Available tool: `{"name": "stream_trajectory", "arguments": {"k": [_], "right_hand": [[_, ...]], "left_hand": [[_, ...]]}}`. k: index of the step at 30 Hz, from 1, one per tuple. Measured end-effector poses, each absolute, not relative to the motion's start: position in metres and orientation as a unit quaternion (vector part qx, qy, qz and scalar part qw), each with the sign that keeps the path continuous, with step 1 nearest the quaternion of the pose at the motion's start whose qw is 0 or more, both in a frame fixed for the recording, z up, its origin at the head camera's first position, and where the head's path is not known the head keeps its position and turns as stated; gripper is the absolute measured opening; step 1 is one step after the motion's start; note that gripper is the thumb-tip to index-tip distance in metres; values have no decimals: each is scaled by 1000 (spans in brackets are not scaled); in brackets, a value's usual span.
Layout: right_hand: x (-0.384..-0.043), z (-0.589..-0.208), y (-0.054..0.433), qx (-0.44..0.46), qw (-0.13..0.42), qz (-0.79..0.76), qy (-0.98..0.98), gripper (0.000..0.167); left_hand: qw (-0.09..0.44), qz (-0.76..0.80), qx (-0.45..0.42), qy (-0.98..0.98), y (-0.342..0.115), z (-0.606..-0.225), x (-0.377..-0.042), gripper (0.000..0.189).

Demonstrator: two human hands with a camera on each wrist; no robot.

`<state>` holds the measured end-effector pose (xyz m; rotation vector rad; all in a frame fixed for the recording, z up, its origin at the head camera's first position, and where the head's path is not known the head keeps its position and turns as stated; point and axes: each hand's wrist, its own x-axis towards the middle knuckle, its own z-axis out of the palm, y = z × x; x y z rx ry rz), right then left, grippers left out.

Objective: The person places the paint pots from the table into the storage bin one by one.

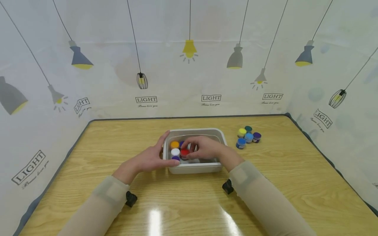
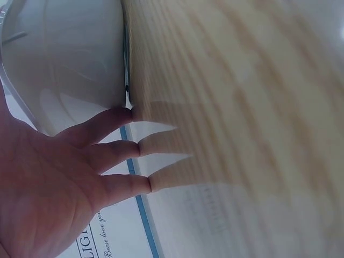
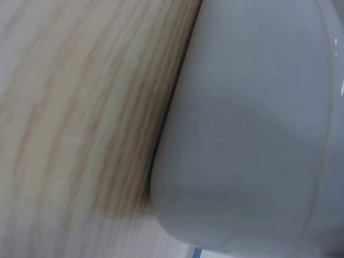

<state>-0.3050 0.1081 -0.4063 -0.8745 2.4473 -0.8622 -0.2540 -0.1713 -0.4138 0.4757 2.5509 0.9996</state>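
Note:
A white plastic tub [image 1: 195,168] stands on the table, with small paint jars grouped at its left end. Inside are an orange-lidded jar [image 1: 175,144], a white-lidded jar [image 1: 175,152] and purple-lidded ones [image 1: 175,158]. Reaching in from the right, my right hand [image 1: 203,148] pinches a red-lidded jar [image 1: 184,152] between thumb and fingers. My left hand [image 1: 152,159] braces the tub's left end, its thumb along the front rim. In the left wrist view the fingers [image 2: 110,185] are straight and spread, tips on the tabletop. The right wrist view shows only the tub's outer wall [image 3: 242,145] and table.
Right of the tub, several more jars stand together on the wooden table [image 1: 183,203]: yellow-lidded [image 1: 241,132], dark green [image 1: 248,129], blue [image 1: 241,143], light blue [image 1: 249,137] and purple [image 1: 257,137]. A lamp-printed wall covering [image 1: 177,72] encloses the back and sides.

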Motion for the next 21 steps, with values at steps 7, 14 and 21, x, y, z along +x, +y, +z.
{"name": "stream_trajectory", "arguments": {"k": [7, 14, 21], "right_hand": [[-304, -407, 109, -303, 203, -307, 879, 30], [-305, -408, 108, -312, 200, -294, 881, 29], [-305, -409, 108, -310, 197, -295, 882, 27]], "left_hand": [[181, 353, 167, 903, -171, -415, -255, 131], [180, 354, 167, 903, -171, -417, -256, 131], [179, 353, 168, 903, -171, -417, -256, 130]]}}
